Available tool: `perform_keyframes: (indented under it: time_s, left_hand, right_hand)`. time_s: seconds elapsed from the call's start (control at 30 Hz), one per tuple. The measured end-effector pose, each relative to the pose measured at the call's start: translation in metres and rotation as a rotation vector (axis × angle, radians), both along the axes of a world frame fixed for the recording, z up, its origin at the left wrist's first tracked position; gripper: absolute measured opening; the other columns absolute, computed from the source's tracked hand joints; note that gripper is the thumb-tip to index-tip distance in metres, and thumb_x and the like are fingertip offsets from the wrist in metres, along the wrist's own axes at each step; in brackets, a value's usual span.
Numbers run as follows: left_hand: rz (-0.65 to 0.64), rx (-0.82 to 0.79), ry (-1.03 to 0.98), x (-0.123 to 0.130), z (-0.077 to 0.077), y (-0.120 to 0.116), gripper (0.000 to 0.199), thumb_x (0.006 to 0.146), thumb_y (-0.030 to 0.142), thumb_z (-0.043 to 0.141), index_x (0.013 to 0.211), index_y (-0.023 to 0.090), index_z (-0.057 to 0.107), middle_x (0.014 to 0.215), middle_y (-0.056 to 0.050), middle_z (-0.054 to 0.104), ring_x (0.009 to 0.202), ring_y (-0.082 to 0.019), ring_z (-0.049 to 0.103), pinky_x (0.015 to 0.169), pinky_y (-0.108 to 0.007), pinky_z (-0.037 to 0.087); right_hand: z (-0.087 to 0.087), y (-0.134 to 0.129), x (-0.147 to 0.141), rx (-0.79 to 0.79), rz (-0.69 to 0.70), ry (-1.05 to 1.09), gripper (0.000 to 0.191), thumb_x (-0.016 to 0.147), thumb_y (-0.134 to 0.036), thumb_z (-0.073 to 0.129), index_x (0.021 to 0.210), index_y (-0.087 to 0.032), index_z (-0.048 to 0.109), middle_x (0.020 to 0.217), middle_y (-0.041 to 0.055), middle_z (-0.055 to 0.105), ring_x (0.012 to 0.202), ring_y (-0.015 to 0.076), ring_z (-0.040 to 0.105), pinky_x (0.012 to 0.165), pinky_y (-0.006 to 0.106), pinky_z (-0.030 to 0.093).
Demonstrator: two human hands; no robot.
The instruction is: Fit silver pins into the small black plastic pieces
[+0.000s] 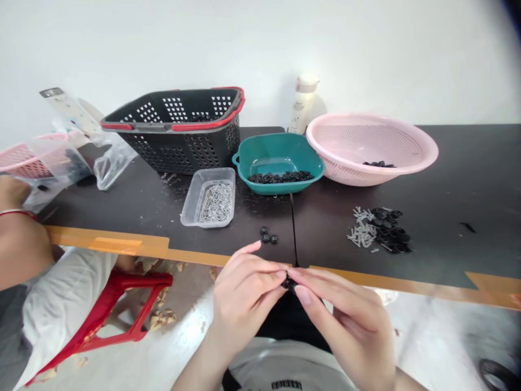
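My left hand [249, 290] and my right hand [350, 315] meet just off the table's front edge. Between their fingertips is a small black plastic part [290, 283], mostly covered by the fingers, so its exact kind does not show. Both hands pinch it. Several round black caps [266, 238] lie on the table beyond my left hand. To the right rests a pile of silver metal pins [362, 234] beside a heap of black plastic pieces [391, 231].
A clear tub [187, 209] of metal pins, a teal basin [280, 188] of black parts, a black basket [179, 149] and a pink colander [370, 176] line the table. A white bottle [304, 106] stands behind. At left, a co-worker's arm [20, 244] is near a red stool [140, 312].
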State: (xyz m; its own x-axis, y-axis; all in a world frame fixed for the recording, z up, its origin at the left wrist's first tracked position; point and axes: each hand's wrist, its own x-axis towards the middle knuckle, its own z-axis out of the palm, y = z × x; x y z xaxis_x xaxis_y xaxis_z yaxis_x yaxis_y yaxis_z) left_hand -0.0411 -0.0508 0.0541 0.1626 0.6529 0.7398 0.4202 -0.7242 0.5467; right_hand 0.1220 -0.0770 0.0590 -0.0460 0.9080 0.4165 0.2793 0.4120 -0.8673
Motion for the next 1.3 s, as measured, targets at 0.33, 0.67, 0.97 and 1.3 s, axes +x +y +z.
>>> perform_keyframes:
  time_s: [0.33,0.67,0.97,1.3]
  left_hand:
    - [-0.042,-0.076,-0.014,-0.001,0.005,-0.009,0.015,0.078,0.008,0.07,0.085,0.02,0.064,0.08,0.0,0.073,0.074,-0.013,0.069,0.096,-0.043,0.054]
    - [-0.02,-0.017,0.079,-0.002,0.007,-0.011,0.015,0.079,0.004,0.067,0.084,0.018,0.065,0.079,0.0,0.072,0.076,-0.012,0.067,0.098,-0.043,0.052]
    - [0.031,-0.01,0.042,0.004,0.002,-0.013,0.012,0.08,0.007,0.068,0.082,0.018,0.064,0.078,0.0,0.07,0.075,-0.012,0.066,0.097,-0.042,0.053]
    - [0.06,-0.04,0.046,0.006,-0.001,-0.012,0.015,0.08,0.005,0.066,0.081,0.019,0.062,0.078,0.001,0.068,0.076,-0.011,0.065,0.098,-0.042,0.052]
  right_hand:
    - [-0.004,-0.005,-0.002,0.017,-0.024,0.051,0.039,0.084,-0.011,0.067,0.111,-0.039,0.069,0.096,-0.0044,0.076,0.079,0.0167,0.073,0.069,0.023,0.061]
    - [-0.003,-0.007,-0.004,-0.022,0.009,0.117,0.024,0.079,-0.01,0.071,0.091,-0.031,0.076,0.089,-0.0009,0.077,0.084,0.0204,0.074,0.075,0.028,0.063]
    - [-0.023,-0.01,-0.017,-0.002,-0.051,0.209,0.03,0.089,-0.009,0.058,0.107,-0.028,0.069,0.104,0.0025,0.073,0.095,0.0183,0.069,0.072,0.026,0.063]
    - [-0.028,-0.006,-0.015,0.103,-0.017,0.126,0.033,0.088,-0.006,0.057,0.109,-0.028,0.07,0.113,0.0001,0.071,0.103,0.0161,0.067,0.092,0.027,0.055]
